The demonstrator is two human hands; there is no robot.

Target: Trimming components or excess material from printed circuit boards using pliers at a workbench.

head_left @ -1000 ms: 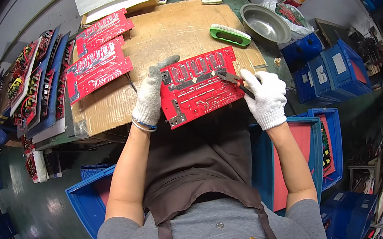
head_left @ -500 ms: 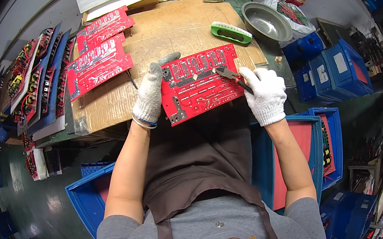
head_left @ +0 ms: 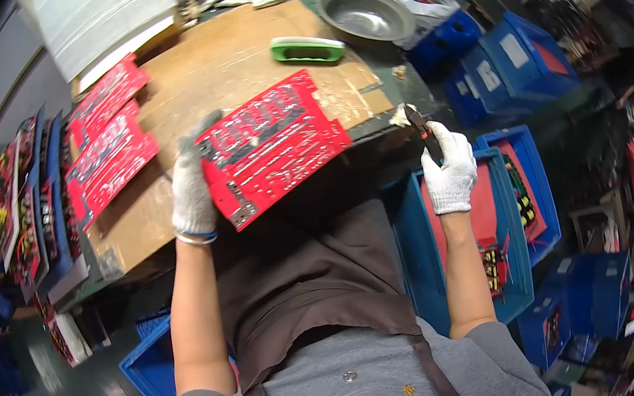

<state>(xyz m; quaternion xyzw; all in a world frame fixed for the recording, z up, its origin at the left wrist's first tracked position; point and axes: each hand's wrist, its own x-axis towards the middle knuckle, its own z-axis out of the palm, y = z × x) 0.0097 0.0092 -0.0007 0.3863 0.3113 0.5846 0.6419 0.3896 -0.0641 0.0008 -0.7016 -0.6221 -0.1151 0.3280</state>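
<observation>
My left hand (head_left: 192,187), in a white glove with grey fingertips, is closed on the left edge of a red circuit board (head_left: 273,146). The board is tilted at the bench's front edge, its soldered side facing up. Off to the right, my right hand (head_left: 449,171), also gloved, grips a pair of cutting pliers (head_left: 421,128) with dark jaws and red-and-black handles. The jaws are beside an off-white scrap (head_left: 401,116) at the bench edge; whether they pinch it I cannot tell. Two more red circuit boards (head_left: 111,162) lie at the left of the bench.
A cardboard sheet (head_left: 226,69) covers the bench. A green-backed brush (head_left: 307,50) and a metal bowl (head_left: 368,14) stand on it or beyond. Blue boxes (head_left: 511,53) are stacked at right; a blue bin (head_left: 520,250) sits below my right arm. Boards stand in a row (head_left: 32,189) at left.
My right hand has moved the cutting pliers off the board, to the right and toward the bench edge. The board, in my left hand, is tilted more. The whole view has turned and shifted.
</observation>
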